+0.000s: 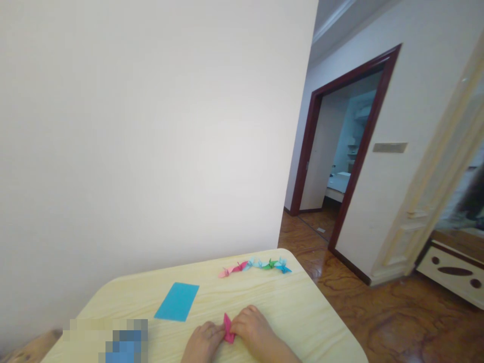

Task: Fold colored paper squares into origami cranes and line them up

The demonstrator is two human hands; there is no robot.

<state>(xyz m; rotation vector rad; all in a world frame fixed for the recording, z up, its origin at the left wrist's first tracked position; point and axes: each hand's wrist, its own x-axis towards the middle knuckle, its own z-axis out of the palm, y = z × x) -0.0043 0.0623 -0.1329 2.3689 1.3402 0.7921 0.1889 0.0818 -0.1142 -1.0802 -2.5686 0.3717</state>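
Low on the table, a small piece of folded pink paper (229, 330) stands between my two hands. My left hand (204, 341) has its fingers closed against the left side of it. From the right, my right hand (252, 327) pinches the same paper with curled fingers. One pointed tip rises above the fingers, and part of the fold is hidden by them. Beyond my hands lies a row of several small folded paper cranes (270, 263) in pink, red, light blue, green and blue. To the left, a flat blue sheet of paper (177, 302) rests on the table.
The pale wood-grain table (313, 322) has rounded corners and its far edge runs along a white wall (151, 141). A blurred, pixelated patch (126, 348) covers the lower left. At right are a brown floor (397, 322) and a dark-red door frame (351, 201).
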